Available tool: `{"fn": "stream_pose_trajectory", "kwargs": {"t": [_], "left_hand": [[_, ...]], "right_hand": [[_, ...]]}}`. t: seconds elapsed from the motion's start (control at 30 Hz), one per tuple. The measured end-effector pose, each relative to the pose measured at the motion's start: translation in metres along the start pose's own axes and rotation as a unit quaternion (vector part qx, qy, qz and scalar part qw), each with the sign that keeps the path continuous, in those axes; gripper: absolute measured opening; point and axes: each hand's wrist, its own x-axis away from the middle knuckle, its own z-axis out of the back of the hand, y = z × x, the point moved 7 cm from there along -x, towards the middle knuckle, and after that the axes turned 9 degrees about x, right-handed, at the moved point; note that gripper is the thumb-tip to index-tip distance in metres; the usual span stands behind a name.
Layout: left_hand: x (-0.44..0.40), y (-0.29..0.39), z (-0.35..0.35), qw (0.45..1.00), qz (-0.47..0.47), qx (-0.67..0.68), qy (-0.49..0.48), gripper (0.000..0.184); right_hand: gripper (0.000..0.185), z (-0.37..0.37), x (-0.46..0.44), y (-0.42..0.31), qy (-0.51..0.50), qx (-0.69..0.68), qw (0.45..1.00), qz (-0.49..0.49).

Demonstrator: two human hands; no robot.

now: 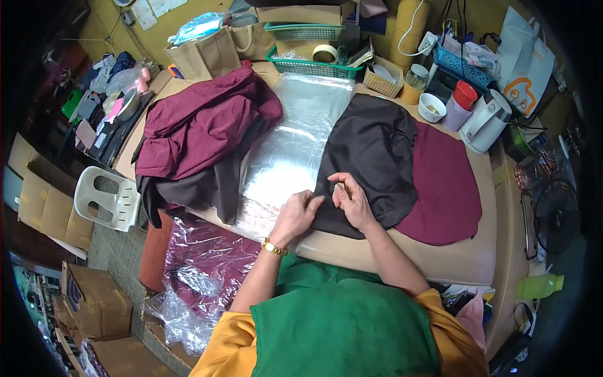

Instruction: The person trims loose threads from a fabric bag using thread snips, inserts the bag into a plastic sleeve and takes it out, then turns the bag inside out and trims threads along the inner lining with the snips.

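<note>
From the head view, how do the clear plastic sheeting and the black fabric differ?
The clear plastic sheeting is see-through and glossy, while the black fabric is opaque and duller. The sheeting lies as a long, fairly flat strip; the fabric has a rounded outline and loose wrinkles. Both lie on the tan work surface.

Torso garment (345, 333): showing solid deep green, presenting plain surface, front edge forming broad curve. Second green section (320, 270): showing beyond that edge, gathering into folds; joining to torso garment not being clear. Left sleeve (227, 345) and right sleeve (457, 333): showing orange-yellow, hanging loose, creasing, ending around elbow level. Gold-coloured watch (274, 248): encircling wrist, band shining. Left hand (298, 215) and right hand (353, 204): showing bare.
</note>
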Motion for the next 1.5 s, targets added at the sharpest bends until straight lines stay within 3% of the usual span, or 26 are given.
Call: {"fn": "stream_pose_trajectory", "kwargs": {"t": [0.07,0.1,0.13,0.2,0.33,0.37,0.4,0.43,0.47,0.53,0.6,0.63,0.7,0.73,0.9,0.93,0.97,1.07,1.1,1.2,1.23,1.3,1.33,1.4,1.43,1.5], "left_hand": [[-0.010,-0.009,-0.003,0.998,0.021,-0.006,-0.065,0.041],[-0.008,-0.005,0.003,0.994,-0.028,0.104,0.002,0.044],[-0.008,-0.022,0.010,0.995,0.060,0.079,-0.015,0.044],[-0.007,-0.035,0.025,0.983,0.043,0.180,-0.001,0.042],[-0.004,-0.050,0.043,0.970,0.021,0.244,0.017,0.039],[-0.002,-0.052,0.044,0.890,0.026,0.456,0.017,0.038],[-0.001,-0.053,0.045,0.764,0.028,0.645,0.014,0.037],[-0.003,-0.050,0.055,0.687,-0.009,0.727,0.024,0.039],[-0.007,-0.043,0.062,0.617,-0.057,0.785,-0.027,0.034],[-0.009,-0.069,0.063,0.731,0.022,0.666,0.148,0.028],[0.003,-0.030,0.042,0.888,0.050,0.451,0.078,0.029],[0.001,-0.038,0.027,0.947,0.009,0.322,0.009,0.038],[0.008,-0.013,0.003,0.999,0.011,0.016,-0.042,0.031],[0.014,0.005,-0.002,0.995,-0.022,-0.069,-0.068,0.029],[0.018,0.023,0.013,0.997,-0.040,-0.012,-0.058,0.027],[0.020,0.024,0.024,0.998,-0.018,-0.010,-0.064,0.027],[0.024,0.021,0.038,0.996,-0.079,0.031,0.001,0.028],[0.027,-0.015,0.091,0.993,0.004,0.020,0.112,0.024],[0.032,-0.015,0.093,0.994,0.001,0.019,0.111,0.024],[0.047,-0.016,0.061,0.984,0.052,0.161,-0.059,0.020],[0.049,-0.021,0.045,0.994,0.019,0.094,-0.060,0.035],[0.051,0.000,0.015,0.987,0.049,0.136,-0.073,0.066],[0.046,-0.005,0.001,0.984,-0.011,0.174,-0.036,0.073],[0.029,0.004,-0.010,0.986,-0.005,0.160,0.056,0.064],[0.024,0.003,-0.015,0.985,-0.004,0.161,0.056,0.064],[0.016,-0.001,-0.021,0.939,-0.001,0.339,0.066,0.046]], "right_hand": [[0.032,0.005,-0.001,0.008,0.011,-0.052,0.998,-0.035],[0.032,0.007,-0.001,0.008,0.014,-0.051,0.998,-0.036],[0.032,0.008,-0.001,0.011,0.011,-0.065,0.996,-0.057],[0.032,0.009,-0.003,0.012,0.007,-0.083,0.993,-0.078],[0.036,0.006,-0.007,0.012,-0.018,-0.058,0.994,-0.093],[0.037,0.005,-0.007,0.012,-0.023,-0.048,0.994,-0.095],[0.037,0.005,-0.008,0.010,-0.024,-0.050,0.994,-0.095],[0.036,0.006,-0.008,0.009,-0.020,-0.042,0.994,-0.101],[0.035,0.007,-0.007,0.009,-0.017,-0.034,0.993,-0.108],[0.034,0.003,-0.005,0.009,-0.002,-0.022,0.996,-0.086],[0.033,0.003,-0.006,0.008,0.011,-0.010,0.998,-0.061],[0.031,0.003,-0.006,0.010,0.003,-0.013,0.998,-0.065],[0.030,0.002,-0.005,0.007,-0.006,-0.016,0.998,-0.068],[0.028,-0.001,-0.004,-0.003,-0.031,0.018,0.999,-0.033],[0.022,-0.009,0.002,0.001,-0.119,0.133,0.983,0.034],[0.020,-0.003,0.000,0.004,-0.079,0.127,0.989,0.009],[0.017,0.004,-0.001,0.007,-0.038,0.121,0.992,-0.016],[0.014,0.025,-0.008,0.012,0.073,0.055,0.996,-0.022],[0.014,0.027,-0.009,0.013,0.086,0.033,0.995,-0.026],[0.016,0.025,-0.011,0.012,0.108,0.016,0.994,-0.021],[0.017,0.024,-0.010,0.011,0.116,0.022,0.993,-0.013],[0.018,0.023,-0.009,0.005,0.118,0.034,0.992,-0.013],[0.019,0.023,-0.007,0.002,0.123,0.047,0.991,-0.014],[0.020,0.020,-0.004,0.000,0.113,0.048,0.992,-0.013],[0.022,0.019,-0.002,-0.001,0.107,0.047,0.993,-0.009],[0.023,0.018,-0.001,-0.007,0.099,0.054,0.994,-0.003]]}}
